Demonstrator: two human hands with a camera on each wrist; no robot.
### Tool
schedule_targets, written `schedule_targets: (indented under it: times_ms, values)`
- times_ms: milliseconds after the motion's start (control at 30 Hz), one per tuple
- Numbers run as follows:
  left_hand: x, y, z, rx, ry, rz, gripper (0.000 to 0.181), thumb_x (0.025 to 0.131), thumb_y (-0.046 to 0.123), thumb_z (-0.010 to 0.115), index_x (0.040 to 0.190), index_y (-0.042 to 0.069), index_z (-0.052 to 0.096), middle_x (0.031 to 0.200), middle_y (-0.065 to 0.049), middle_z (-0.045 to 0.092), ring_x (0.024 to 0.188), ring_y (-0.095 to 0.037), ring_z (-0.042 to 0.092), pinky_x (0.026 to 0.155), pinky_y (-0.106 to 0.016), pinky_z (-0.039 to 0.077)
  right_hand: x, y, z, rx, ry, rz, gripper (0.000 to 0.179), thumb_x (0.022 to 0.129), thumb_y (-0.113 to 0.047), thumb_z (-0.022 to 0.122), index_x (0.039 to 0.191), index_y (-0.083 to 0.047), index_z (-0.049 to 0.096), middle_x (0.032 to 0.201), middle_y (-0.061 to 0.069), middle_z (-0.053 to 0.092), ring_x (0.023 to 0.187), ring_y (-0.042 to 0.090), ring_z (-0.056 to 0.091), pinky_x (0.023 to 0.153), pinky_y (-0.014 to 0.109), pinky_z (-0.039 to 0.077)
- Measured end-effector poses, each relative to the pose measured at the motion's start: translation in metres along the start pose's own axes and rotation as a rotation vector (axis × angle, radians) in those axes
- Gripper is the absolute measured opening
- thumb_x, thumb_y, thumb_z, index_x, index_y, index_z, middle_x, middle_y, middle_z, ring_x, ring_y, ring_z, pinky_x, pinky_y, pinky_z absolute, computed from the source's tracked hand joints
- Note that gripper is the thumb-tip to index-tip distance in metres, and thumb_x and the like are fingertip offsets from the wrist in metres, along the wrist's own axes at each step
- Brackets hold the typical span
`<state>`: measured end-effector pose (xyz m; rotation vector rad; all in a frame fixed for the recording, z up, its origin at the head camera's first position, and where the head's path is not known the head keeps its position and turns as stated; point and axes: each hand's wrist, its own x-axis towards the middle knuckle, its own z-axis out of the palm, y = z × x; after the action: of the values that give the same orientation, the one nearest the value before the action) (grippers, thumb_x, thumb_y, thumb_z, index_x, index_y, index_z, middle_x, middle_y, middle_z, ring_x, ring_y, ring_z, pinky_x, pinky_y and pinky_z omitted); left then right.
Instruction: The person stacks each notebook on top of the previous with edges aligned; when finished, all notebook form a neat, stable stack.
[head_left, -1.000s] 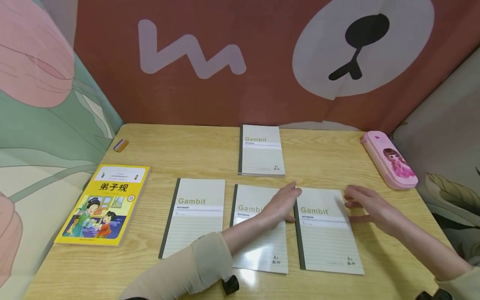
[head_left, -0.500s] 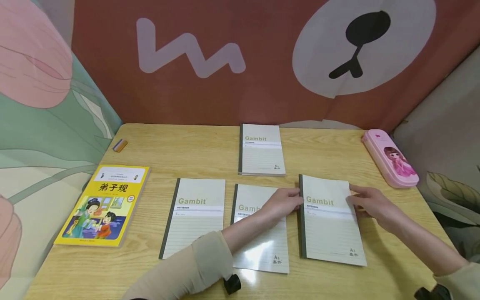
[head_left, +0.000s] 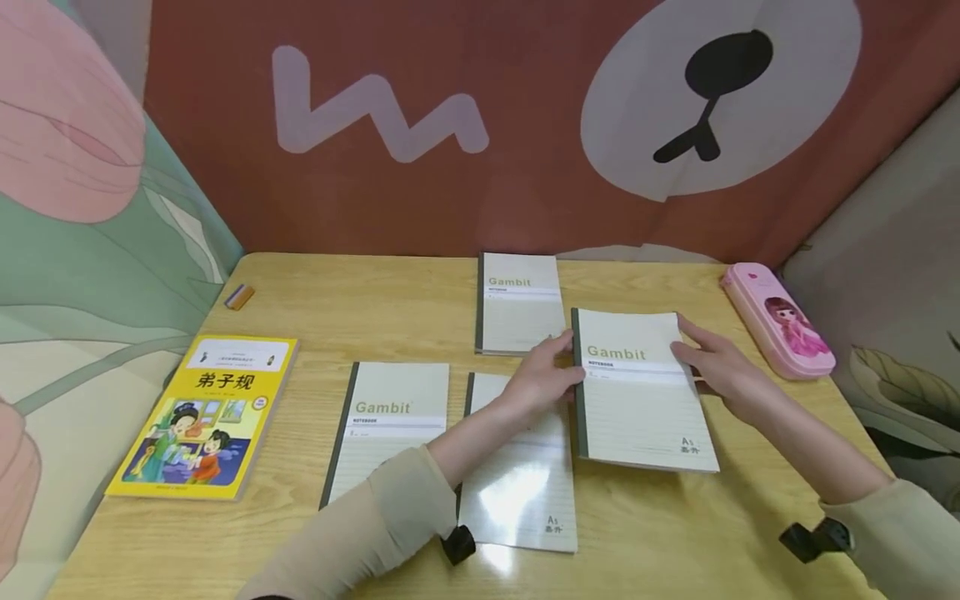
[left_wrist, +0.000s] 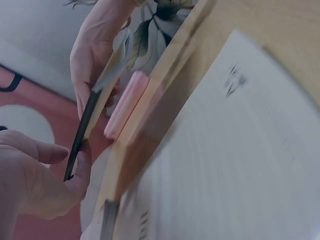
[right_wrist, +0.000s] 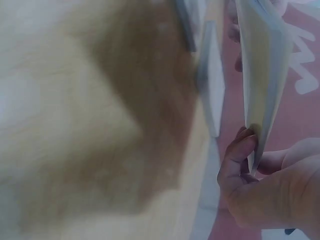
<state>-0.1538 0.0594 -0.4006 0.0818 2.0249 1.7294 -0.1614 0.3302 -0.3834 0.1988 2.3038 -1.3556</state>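
Both hands hold a white Gambit notebook (head_left: 637,400) with a dark spine, raised above the table. The left hand (head_left: 542,371) pinches its spine edge; the left wrist view shows the thumb and fingers on either side of the dark spine (left_wrist: 82,132). At the opposite edge, the right hand (head_left: 716,362) pinches the cover between thumb and fingers, as the right wrist view also shows on the notebook (right_wrist: 265,75). Under the left forearm lies a second notebook (head_left: 517,492), partly covered. Another notebook (head_left: 401,400) lies to its left. Behind the left hand rests a further Gambit notebook (head_left: 517,312).
A yellow picture-cover book (head_left: 206,417) lies at the left of the wooden table (head_left: 360,300). Near the back left corner is a small eraser-like block (head_left: 240,297). A pink pencil case (head_left: 780,321) lies at the right edge. A printed cloth wall stands behind.
The hands, first at the sides of the right-hand notebook lying on the table, have gripped it, lifted it and carried it away from the person and slightly left, towards the back notebook.
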Motion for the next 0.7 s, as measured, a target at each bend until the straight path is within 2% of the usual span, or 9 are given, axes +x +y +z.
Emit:
schedule_targets:
  times_ms: [100,200,300,400,500,700]
  values:
    - [0.004,0.006,-0.014,0.012,0.013,-0.01,0.073,0.098,0.01,0.065,0.162,0.022,0.032,0.155,-0.005,0.048,0.101,-0.017,0.068,0.097,-0.039,0.059,0.009,-0.013,0.005,0.048,-0.001,-0.021,0.067,0.112,-0.035,0.032,0.164,-0.022,-0.008,0.162,0.03,0.03,0.092,-0.007,0.059,0.079,0.026,0.057]
    - [0.009,0.012,-0.03,0.021,0.042,-0.017,0.074,0.099,0.011,0.063,0.164,0.024,0.029,0.155,-0.004,0.048,0.099,-0.021,0.07,0.102,-0.042,0.057,0.019,-0.029,0.012,0.076,0.013,-0.03,0.067,0.112,-0.037,0.035,0.165,-0.023,-0.004,0.154,0.021,0.044,0.093,-0.005,0.06,0.081,0.025,0.056]
    - [0.015,0.017,-0.046,0.02,0.081,-0.014,0.073,0.1,0.01,0.062,0.164,0.023,0.029,0.156,-0.006,0.047,0.096,-0.022,0.072,0.103,-0.044,0.057,0.028,-0.044,0.018,0.126,0.036,-0.042,0.068,0.111,-0.036,0.041,0.167,-0.021,0.005,0.129,0.001,0.062,0.091,-0.002,0.061,0.081,0.024,0.055]
    - [0.021,0.022,-0.063,0.013,0.114,0.007,0.071,0.1,0.007,0.061,0.163,0.018,0.029,0.153,-0.008,0.049,0.092,-0.023,0.073,0.097,-0.041,0.06,0.037,-0.056,0.024,0.227,0.046,-0.069,0.066,0.109,-0.029,0.047,0.166,-0.015,0.017,0.102,-0.016,0.067,0.087,-0.001,0.063,0.08,0.022,0.055]
    - [0.028,0.024,-0.08,0.007,0.156,0.018,0.067,0.101,0.006,0.06,0.161,0.012,0.034,0.147,-0.008,0.052,0.102,-0.021,0.07,0.098,-0.036,0.059,0.047,-0.066,0.03,0.332,0.043,-0.104,0.062,0.108,-0.019,0.051,0.164,-0.009,0.026,0.095,-0.017,0.069,0.086,0.0,0.065,0.08,0.021,0.056]
    - [0.042,0.022,-0.103,-0.021,0.234,0.022,0.056,0.102,0.007,0.058,0.156,0.006,0.042,0.144,-0.011,0.055,0.121,-0.023,0.061,0.105,-0.038,0.056,0.075,-0.079,0.046,0.491,0.053,-0.117,0.056,0.105,-0.012,0.056,0.158,-0.003,0.038,0.103,-0.012,0.07,0.091,0.003,0.067,0.083,0.02,0.056]
